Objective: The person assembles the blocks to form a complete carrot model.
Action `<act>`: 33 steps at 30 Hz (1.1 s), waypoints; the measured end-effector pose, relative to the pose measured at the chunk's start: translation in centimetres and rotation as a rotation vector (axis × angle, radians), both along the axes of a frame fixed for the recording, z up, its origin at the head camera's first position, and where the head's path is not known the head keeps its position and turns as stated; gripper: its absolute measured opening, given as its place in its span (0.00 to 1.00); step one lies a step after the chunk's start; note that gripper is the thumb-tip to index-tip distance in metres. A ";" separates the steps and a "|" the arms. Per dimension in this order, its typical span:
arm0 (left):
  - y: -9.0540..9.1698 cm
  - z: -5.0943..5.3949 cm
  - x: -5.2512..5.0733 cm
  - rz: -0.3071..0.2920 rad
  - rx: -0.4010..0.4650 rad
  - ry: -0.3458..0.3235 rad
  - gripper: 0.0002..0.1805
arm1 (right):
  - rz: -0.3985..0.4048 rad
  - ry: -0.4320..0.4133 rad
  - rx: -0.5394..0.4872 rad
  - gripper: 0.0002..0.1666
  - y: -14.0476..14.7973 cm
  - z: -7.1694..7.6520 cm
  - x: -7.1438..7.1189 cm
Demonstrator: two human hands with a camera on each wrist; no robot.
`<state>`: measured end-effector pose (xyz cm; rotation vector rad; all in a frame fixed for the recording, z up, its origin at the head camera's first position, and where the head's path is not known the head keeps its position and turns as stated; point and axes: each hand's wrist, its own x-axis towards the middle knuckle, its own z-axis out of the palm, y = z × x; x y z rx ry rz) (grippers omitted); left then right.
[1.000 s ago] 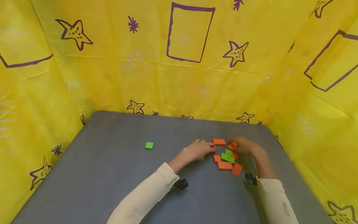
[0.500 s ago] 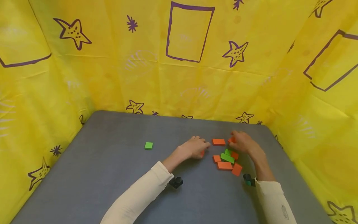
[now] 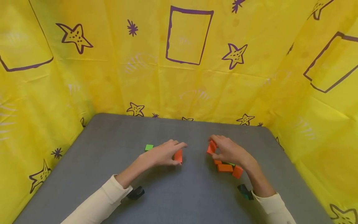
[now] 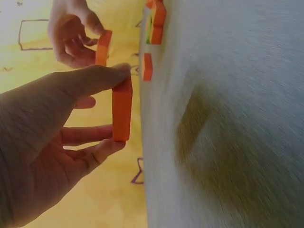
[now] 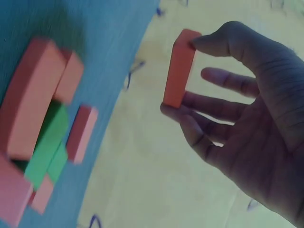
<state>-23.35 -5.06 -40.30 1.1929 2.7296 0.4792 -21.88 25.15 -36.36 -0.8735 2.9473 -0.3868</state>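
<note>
My left hand [image 3: 165, 154] pinches an orange block [image 4: 122, 111] on edge between thumb and fingertips, raised off the grey table. Opposite it, my right hand [image 3: 230, 151] grips a second orange block [image 5: 180, 69] the same way, thumb at one end and fingers at the other, also in the air. A gap separates the two held blocks. Below and beside the right hand lies a cluster of orange blocks [image 3: 225, 168] and green blocks [image 5: 47, 142], partly hidden by that hand in the head view. One orange block [image 5: 82, 134] lies a little apart from the cluster.
A single green block [image 3: 149, 147] sits on the grey table [image 3: 179, 199] just beyond the left forearm. Yellow cloth [image 3: 139, 84] with purple drawings hangs along the back and both sides. Dark wrist-worn devices [image 3: 136, 193] hang under both wrists.
The left hand has moved left with its orange block, away from the cluster. My right hand has lifted its orange block and come left and nearer, now covering part of the cluster.
</note>
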 end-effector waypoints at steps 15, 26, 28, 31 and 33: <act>-4.5 -3.2 2.2 0.050 0.099 -0.065 0.46 | 0.281 -0.112 0.063 0.32 -8.3 -3.9 1.2; -4.7 -4.2 1.8 0.022 0.217 -0.177 0.58 | 0.322 -0.114 0.033 0.32 -11.3 -6.4 1.1; -4.7 -4.2 1.6 0.014 0.217 -0.162 0.58 | 0.324 -0.096 0.031 0.33 -11.5 -6.4 1.1; -4.5 -4.3 1.4 0.004 0.220 -0.135 0.58 | 0.314 -0.072 0.023 0.35 -11.9 -6.5 1.1; -4.5 -4.3 1.3 0.001 0.220 -0.121 0.58 | 0.295 -0.072 0.023 0.37 -12.1 -6.5 1.0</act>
